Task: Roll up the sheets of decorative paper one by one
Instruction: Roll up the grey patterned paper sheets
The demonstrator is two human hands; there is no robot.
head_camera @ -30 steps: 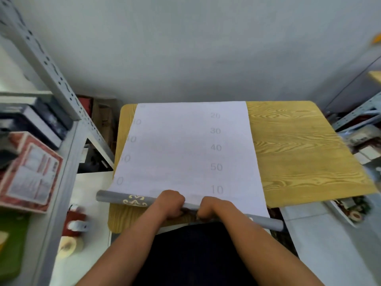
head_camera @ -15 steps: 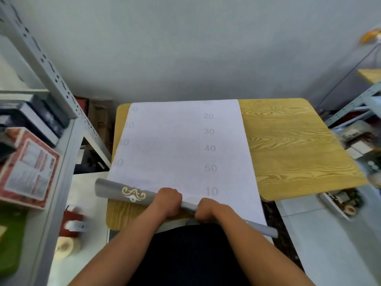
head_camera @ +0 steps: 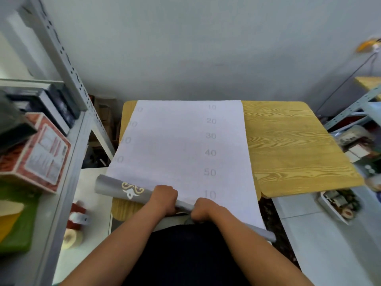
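Decorative paper, part-rolled, on wooden table point(head_camera: 288, 145)
White sheet point(head_camera: 181, 141), numbered back uppermost; grey roll point(head_camera: 115, 187) at near edge gripped by left hand point(head_camera: 164, 198) and right hand point(head_camera: 203, 210).

One sheet of decorative paper point(head_camera: 181, 141) is lying on one wooden bench point(head_camera: 292, 145), its near end wound into one grey roll point(head_camera: 121, 189) that is showing one gold ornament point(head_camera: 132, 188). Two hands are gripping that roll: the left hand point(head_camera: 164, 198) and the right hand point(head_camera: 203, 210). Six printed numbers are showing down the sheet's right side; the faint ones on the left are too cut off to count.
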